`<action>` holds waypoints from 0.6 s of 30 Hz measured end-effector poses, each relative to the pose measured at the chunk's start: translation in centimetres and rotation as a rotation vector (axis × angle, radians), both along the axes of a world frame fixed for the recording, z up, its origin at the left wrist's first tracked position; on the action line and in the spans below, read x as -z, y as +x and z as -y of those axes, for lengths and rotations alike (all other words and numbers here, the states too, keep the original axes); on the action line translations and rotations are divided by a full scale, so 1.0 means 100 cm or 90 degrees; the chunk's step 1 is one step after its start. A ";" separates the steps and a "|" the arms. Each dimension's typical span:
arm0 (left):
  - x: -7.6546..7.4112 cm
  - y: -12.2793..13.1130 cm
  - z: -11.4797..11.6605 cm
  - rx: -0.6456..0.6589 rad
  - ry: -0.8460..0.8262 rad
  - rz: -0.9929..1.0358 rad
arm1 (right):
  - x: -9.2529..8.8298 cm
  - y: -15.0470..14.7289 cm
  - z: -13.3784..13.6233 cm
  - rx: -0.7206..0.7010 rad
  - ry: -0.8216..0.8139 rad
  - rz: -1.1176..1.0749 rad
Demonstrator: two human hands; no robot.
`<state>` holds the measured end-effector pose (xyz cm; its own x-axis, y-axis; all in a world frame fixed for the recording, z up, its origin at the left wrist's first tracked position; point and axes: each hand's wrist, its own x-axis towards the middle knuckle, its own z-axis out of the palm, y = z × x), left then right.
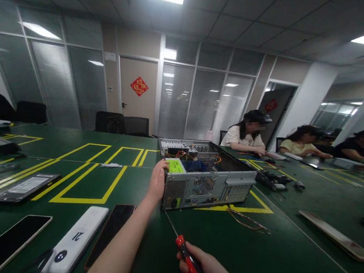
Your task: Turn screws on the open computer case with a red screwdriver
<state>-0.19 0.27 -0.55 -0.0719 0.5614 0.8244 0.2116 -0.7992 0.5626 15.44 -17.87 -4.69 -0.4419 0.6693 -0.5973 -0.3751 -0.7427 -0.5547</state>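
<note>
An opened desktop computer case [212, 189] lies on the green table, its back panel facing me. Inside are a power supply with a bright green label [174, 166] and bundles of coloured wires. My left hand [158, 182] grips the case's left rear edge, fingers bent over the top beside the power supply. In my right hand [201, 264] is a red and black screwdriver [186, 251], its thin shaft pointing up and away. The screwdriver's tip is at the case's lower left rear corner; whether it touches a screw is too small to tell.
To the left lie a hard drive [23, 187], a white power bank [78, 239] and two phones, one a white-edged phone [17, 240]. Eyeglasses [248, 220] rest before the case. Yellow tape [79, 200] marks the table. Several people sit around it.
</note>
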 end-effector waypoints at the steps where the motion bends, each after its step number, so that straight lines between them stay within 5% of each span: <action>1: 0.000 0.000 0.000 0.002 0.000 0.000 | 0.003 -0.001 -0.001 0.004 -0.004 0.005; 18: -0.001 0.001 0.000 0.001 -0.005 0.002 | 0.001 0.000 -0.004 0.025 -0.029 0.023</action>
<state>-0.13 0.23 -0.49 -0.0735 0.5675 0.8201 0.2086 -0.7953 0.5691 15.49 -17.44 -4.83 -0.3940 0.6571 -0.6426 -0.3848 -0.7529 -0.5339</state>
